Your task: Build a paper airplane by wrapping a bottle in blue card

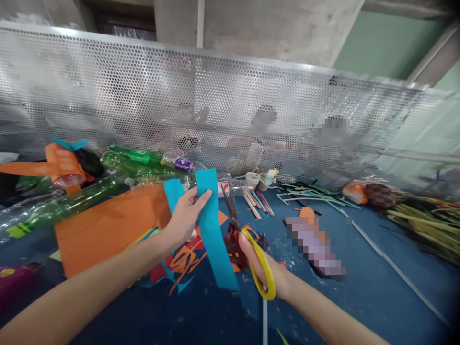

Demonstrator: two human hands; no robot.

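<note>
Between its thumb and fingers, my left hand [187, 215] pinches a long blue paper strip [212, 235]. The strip hangs down over the table, and another blue piece [173, 191] shows behind the hand. My right hand [251, 254] grips a pair of scissors [264, 268] with yellow handles. Their dark blades [232, 211] point up and away, a little apart, just right of the strip. Whether the blades touch the paper I cannot tell. Orange, red and blue paper scraps [183, 261] lie beneath and behind the strip.
A large orange sheet [108, 225] lies on the blue table [359, 302] at left. Green plastic bottles [79, 196] and an orange paper craft [63, 165] stand beyond. Coloured sticks [260, 203], thin strips [316, 194] and a pixelated object [316, 247] are on the right. A perforated metal screen [143, 96] runs behind.
</note>
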